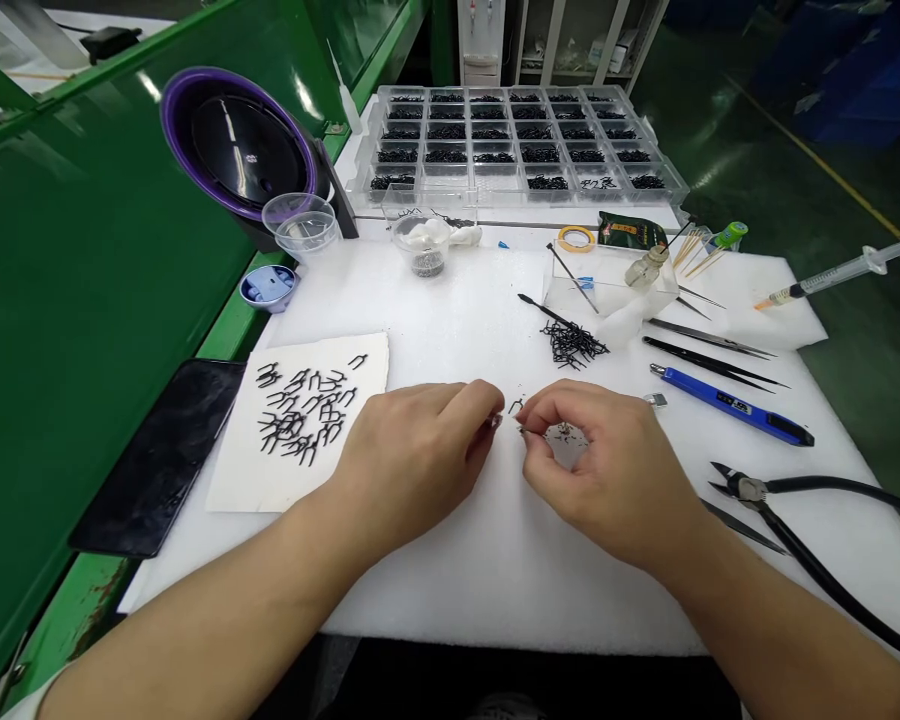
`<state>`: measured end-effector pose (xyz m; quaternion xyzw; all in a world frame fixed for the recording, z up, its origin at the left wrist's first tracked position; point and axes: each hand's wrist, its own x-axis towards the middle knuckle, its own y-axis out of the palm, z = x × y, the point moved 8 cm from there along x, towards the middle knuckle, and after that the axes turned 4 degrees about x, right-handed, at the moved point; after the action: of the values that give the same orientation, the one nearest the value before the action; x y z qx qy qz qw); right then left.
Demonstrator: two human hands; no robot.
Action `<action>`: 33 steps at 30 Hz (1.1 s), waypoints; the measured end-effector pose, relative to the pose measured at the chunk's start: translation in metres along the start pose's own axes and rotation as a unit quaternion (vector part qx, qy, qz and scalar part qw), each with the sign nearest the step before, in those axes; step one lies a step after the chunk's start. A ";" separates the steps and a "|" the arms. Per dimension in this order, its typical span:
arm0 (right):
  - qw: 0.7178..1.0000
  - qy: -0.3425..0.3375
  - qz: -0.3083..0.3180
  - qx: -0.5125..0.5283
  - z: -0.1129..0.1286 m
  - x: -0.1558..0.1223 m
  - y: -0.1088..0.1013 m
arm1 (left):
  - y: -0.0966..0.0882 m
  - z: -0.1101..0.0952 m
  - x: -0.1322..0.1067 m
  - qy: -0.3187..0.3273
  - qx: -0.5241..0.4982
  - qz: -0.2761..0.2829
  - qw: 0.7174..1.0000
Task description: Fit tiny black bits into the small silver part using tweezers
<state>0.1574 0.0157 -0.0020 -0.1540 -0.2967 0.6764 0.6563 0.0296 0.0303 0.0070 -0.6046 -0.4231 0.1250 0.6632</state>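
My left hand point(420, 445) rests on the white foam pad point(450, 560), fingers curled with the fingertips pinched on something tiny I cannot make out. My right hand point(600, 470) faces it a few centimetres away, fingers pinched on a small black part point(523, 430). A tiny black fork-shaped piece point(515, 405) lies between the two hands. A pile of thin black parts point(572, 343) sits just beyond my right hand. To the left, a white paper sheet point(300, 430) carries several black fork-shaped pieces point(300, 410).
Tweezers point(712, 340), a blue knife point(727, 403) and black cutters point(795, 500) lie at the right. A syringe point(832, 275) lies farther back. A clear compartment box point(517, 140) stands behind, plastic cups point(300, 225) and a purple-rimmed bowl point(232, 140) at back left, a phone point(165, 450) at the left.
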 end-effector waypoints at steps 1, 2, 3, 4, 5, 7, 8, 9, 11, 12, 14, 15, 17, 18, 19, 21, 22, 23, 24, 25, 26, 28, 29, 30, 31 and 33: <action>1.000 0.005 -0.003 -0.003 -0.002 0.001 -0.006 | 0.001 0.003 0.001 -0.008 0.011 0.008 1.000; 1.000 0.015 -0.005 -0.007 -0.006 0.002 -0.012 | 0.003 0.006 0.001 -0.020 0.018 0.022 0.999; 0.999 0.033 -0.002 -0.016 -0.013 0.004 -0.018 | 0.006 0.010 0.002 -0.033 0.016 0.040 0.999; 0.998 0.057 0.004 -0.029 -0.020 0.005 -0.024 | 0.009 0.013 0.003 -0.043 0.005 0.061 0.997; 0.995 0.084 0.008 -0.043 -0.029 0.007 -0.031 | 0.013 0.016 0.004 -0.051 -0.015 0.082 0.995; 0.988 0.137 0.024 -0.070 -0.046 0.009 -0.039 | 0.019 0.018 0.005 -0.056 -0.063 0.112 0.990; 0.985 0.149 0.028 -0.077 -0.052 0.010 -0.042 | 0.021 0.018 0.006 -0.054 -0.082 0.121 0.988; 0.985 0.153 0.032 -0.079 -0.056 0.011 -0.044 | 0.023 0.018 0.006 -0.052 -0.095 0.126 0.986; 0.986 0.142 0.041 -0.073 -0.058 0.012 -0.045 | 0.026 0.019 0.006 -0.050 -0.103 0.128 0.985; 0.987 0.138 0.046 -0.069 -0.059 0.013 -0.045 | 0.026 0.020 0.006 -0.052 -0.103 0.126 0.985; 0.985 0.149 0.054 -0.065 -0.062 0.012 -0.044 | 0.027 0.022 0.004 -0.063 -0.102 0.127 0.985; 0.985 0.157 0.049 -0.060 -0.063 0.011 -0.044 | 0.027 0.024 0.003 -0.070 -0.103 0.128 0.984; 0.989 0.149 0.012 -0.018 -0.060 0.011 -0.046 | 0.024 0.025 0.002 -0.081 -0.108 0.127 0.983; 0.991 0.127 -0.013 0.024 -0.055 0.011 -0.046 | 0.021 0.025 0.002 -0.087 -0.119 0.116 0.982; 0.992 0.099 -0.033 0.076 -0.048 0.010 -0.045 | 0.016 0.025 0.003 -0.093 -0.138 0.097 0.981; 0.982 0.049 -0.047 0.179 -0.033 0.008 -0.037 | 0.004 0.022 0.004 -0.106 -0.201 0.041 0.973; 0.974 0.040 -0.039 0.219 -0.027 0.006 -0.030 | -0.002 0.021 0.005 -0.111 -0.241 0.011 0.964; 0.966 0.038 -0.030 0.254 -0.022 0.004 -0.023 | -0.007 0.018 0.005 -0.114 -0.281 -0.013 0.953; 0.958 0.042 -0.026 0.284 -0.017 0.001 -0.017 | -0.009 0.016 0.005 -0.117 -0.320 -0.026 0.940; 0.949 0.048 -0.026 0.309 -0.013 0.000 -0.012 | -0.010 0.013 0.006 -0.121 -0.356 -0.032 0.926; 0.942 0.053 -0.028 0.330 -0.010 -0.002 -0.008 | -0.009 0.011 0.006 -0.129 -0.386 -0.031 0.913; 0.929 0.065 -0.032 0.362 -0.006 -0.004 -0.003 | -0.004 0.008 0.006 -0.149 -0.432 -0.021 0.889; 0.925 0.070 -0.034 0.373 -0.006 -0.004 -0.001 | -0.002 0.008 0.006 -0.160 -0.446 -0.015 0.880; 0.921 0.074 -0.037 0.380 -0.006 -0.004 -0.001 | 0.001 0.008 0.006 -0.170 -0.457 -0.011 0.873; 0.920 0.076 -0.041 0.383 -0.006 -0.004 -0.001 | 0.002 0.009 0.006 -0.179 -0.464 -0.008 0.867; 0.921 0.078 -0.050 0.378 -0.007 -0.003 -0.002 | 0.005 0.011 0.006 -0.191 -0.472 -0.005 0.860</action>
<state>0.1634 0.0141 -0.0071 0.0680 0.0256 0.6902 0.7200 0.0271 0.0432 0.0044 -0.8075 -0.5528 0.0199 0.2049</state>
